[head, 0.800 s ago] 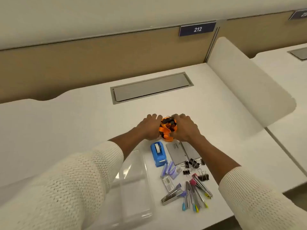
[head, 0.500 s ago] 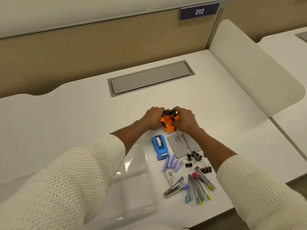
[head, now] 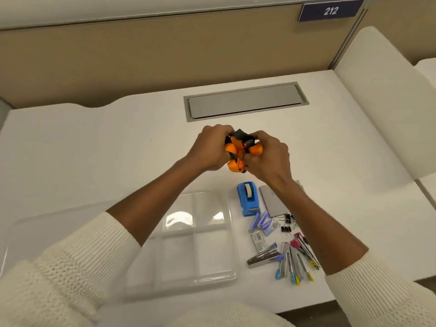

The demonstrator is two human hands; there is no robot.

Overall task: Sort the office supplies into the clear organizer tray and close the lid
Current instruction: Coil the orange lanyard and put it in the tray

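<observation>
Two hands meet above the white table [head: 70,147], head view only. Your left hand [head: 208,148] and right hand [head: 269,159] both clutch the orange-and-black strap bundle [head: 239,149], fingers [head: 253,135] curled tight around it from either side, bundle lifted clear of the table.

Readable writing: "212" in white on the dark blue sign [head: 330,11] on the tan partition. No other label legible; print on the small staple boxes [head: 262,221] is too blurred.

Clear organizer tray [head: 212,276] sits open below your left forearm, compartments bare, its lid [head: 47,232] lying flat to the left and touching the tray. Just right of the tray: blue tape dispenser [head: 247,199], grey flat pad [head: 273,201] beside it, black binder clips [head: 287,224] near the staple boxes, metal stapler [head: 263,257] and a heap of coloured pens [head: 297,263] at the near edge. Grey cable hatch [head: 245,100] is set into the table beyond your hands.

Against half a second ago: the bundle is looser, loops now sticking out between your hands, and your hands sit higher off the table. Camera has tipped down, so more of the tray and lid shows. Supplies on the table have not moved.
</observation>
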